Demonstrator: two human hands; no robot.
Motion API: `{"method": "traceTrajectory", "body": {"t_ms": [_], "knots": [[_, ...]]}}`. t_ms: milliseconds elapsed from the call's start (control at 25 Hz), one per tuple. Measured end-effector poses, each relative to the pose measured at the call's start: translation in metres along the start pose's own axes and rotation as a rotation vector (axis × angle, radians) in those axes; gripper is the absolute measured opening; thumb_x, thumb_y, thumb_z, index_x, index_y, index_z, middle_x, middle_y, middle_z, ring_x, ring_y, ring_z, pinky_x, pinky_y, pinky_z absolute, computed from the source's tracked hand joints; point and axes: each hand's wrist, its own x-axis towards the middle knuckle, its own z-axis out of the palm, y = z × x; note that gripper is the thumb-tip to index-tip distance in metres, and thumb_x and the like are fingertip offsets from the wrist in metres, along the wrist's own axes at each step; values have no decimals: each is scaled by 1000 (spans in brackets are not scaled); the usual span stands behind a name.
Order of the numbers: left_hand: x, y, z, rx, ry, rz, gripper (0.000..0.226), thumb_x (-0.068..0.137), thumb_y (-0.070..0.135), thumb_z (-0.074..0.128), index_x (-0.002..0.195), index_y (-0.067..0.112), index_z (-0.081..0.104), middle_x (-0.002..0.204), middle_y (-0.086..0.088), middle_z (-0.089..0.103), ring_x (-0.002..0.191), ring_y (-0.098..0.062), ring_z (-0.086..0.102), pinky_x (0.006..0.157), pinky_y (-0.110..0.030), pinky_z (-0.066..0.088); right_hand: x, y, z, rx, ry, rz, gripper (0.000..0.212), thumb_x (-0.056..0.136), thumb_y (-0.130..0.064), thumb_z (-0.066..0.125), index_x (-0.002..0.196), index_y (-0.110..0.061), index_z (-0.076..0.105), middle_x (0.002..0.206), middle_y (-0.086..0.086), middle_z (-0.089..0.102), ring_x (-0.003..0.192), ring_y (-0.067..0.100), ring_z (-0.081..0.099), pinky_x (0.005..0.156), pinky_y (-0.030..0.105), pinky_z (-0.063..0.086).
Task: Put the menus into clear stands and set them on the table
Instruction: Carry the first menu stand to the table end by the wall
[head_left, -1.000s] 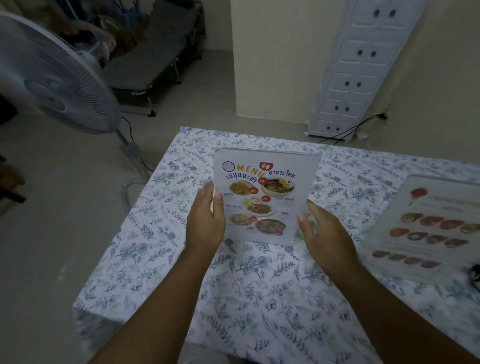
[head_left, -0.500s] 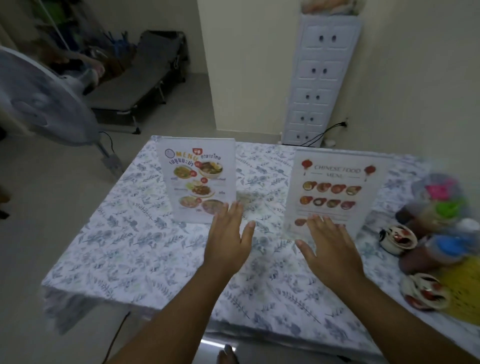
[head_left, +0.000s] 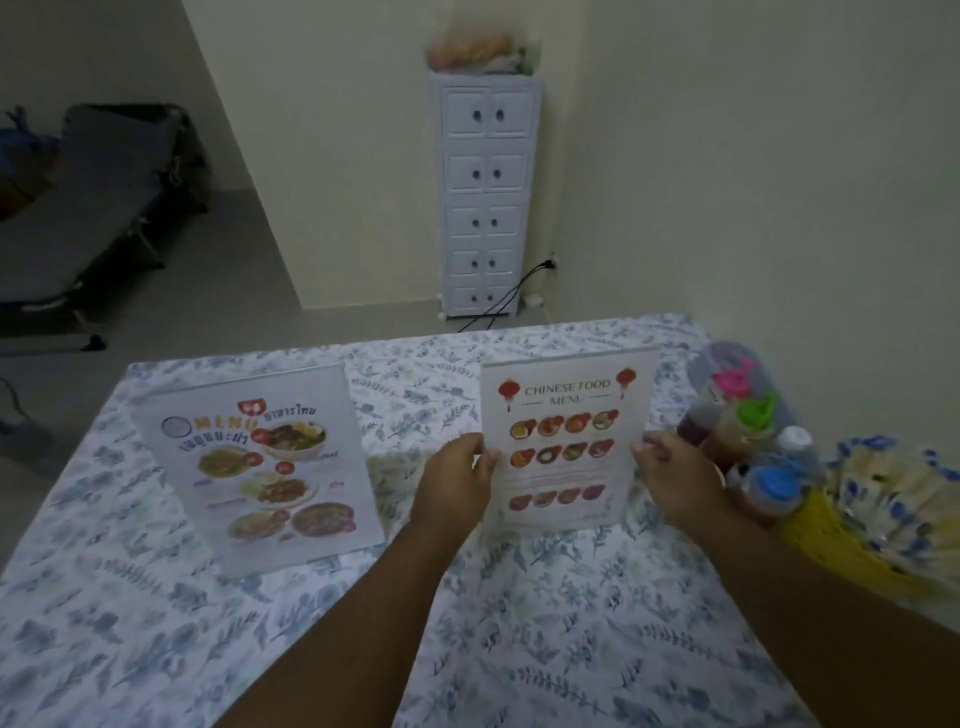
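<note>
Both hands, left and right, pinch the Chinese menu stand by its side edges; squaring it upright on the counter beside the Thai stand seems best.

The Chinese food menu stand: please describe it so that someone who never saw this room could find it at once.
On the table with the floral cloth, two upright clear stands face the camera. It is the right-hand stand, between the left hand and right hand, beside the sauce bottles. Unlike the Thai menu stand, it reads CHINESE FOOD MENU between red lanterns.
</note>
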Motion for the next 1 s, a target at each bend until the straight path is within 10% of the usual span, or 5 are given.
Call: {"method": "traceTrajectory", "body": {"t_ms": [160, 600, 1000], "knots": [[32, 5, 5, -99, 84, 13, 22, 101, 23, 58, 91, 12, 75, 85, -1, 77, 78, -20, 71, 65, -30, 56, 29, 4, 8, 168, 43, -4, 22, 97, -25, 61, 76, -25, 59, 72, -11, 68, 61, -14, 63, 47, 3, 40], [262, 143, 74, -367, 165, 52, 26, 99, 31, 59, 83, 42, 77, 88, 22, 79, 89, -9, 76, 84, -47, 63, 308, -71, -90, 331, 144, -209, 27, 95, -37, 63, 91, -10, 67, 87, 8, 70, 79, 26, 68, 73, 37, 59], [359, 136, 207, -396, 127, -29, 33, 99, 34, 58, 83, 58, 73, 99, 12, 80, 100, -22, 76, 89, -54, 61, 437, 34, -65, 284, 142, -76, 30, 97, -40, 59, 80, -16, 64, 77, 0, 71, 76, 25, 72, 57, 28, 56]]}}
